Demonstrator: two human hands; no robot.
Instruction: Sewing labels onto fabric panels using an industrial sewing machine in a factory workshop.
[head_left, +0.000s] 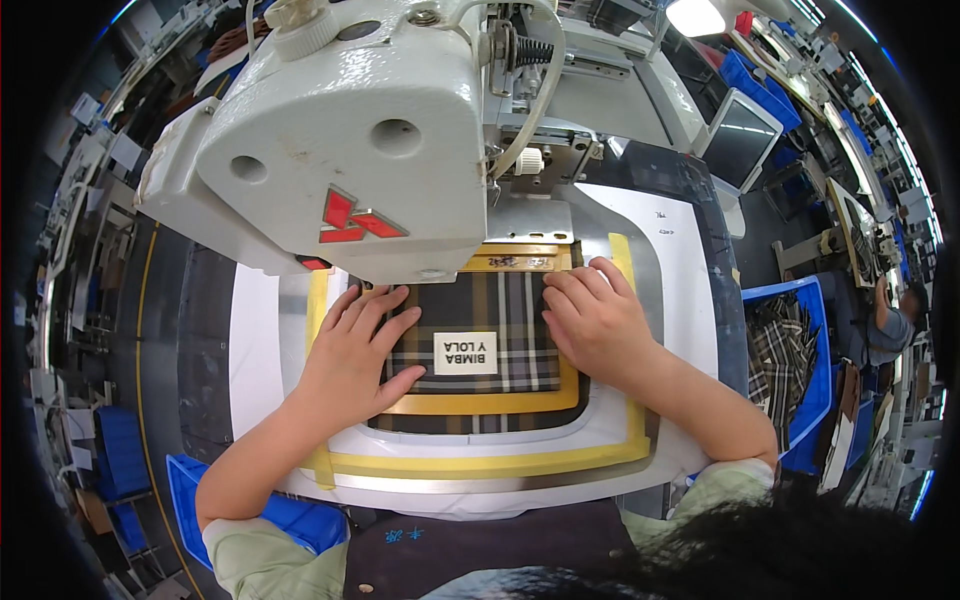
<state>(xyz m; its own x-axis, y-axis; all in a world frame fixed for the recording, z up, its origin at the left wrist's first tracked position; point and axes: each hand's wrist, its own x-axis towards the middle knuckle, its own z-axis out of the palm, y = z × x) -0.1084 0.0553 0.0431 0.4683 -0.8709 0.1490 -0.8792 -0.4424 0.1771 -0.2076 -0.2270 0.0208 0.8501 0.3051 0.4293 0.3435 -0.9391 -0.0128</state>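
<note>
Under the head of a large white industrial sewing machine point(330, 130) lies a plaid fabric panel point(520, 310) in dark, brown and white checks. A cream label point(466, 353) with dark lettering sits upside down on it. Around the panel runs a yellow-orange frame point(480, 403), set in a white template edged with yellow tape point(490, 465). My left hand point(360, 350) rests on the panel's left edge, fingers spread. My right hand point(597, 315) lies along the right edge, its fingers bent over the frame and fabric; nothing is visibly gripped.
A blue bin point(790, 360) of plaid pieces stands at the right, another blue bin point(300, 520) at lower left. Beyond the machine's right side is a monitor point(740, 140). A person point(888, 325) sits at another machine far right. A lamp point(695, 17) glows above.
</note>
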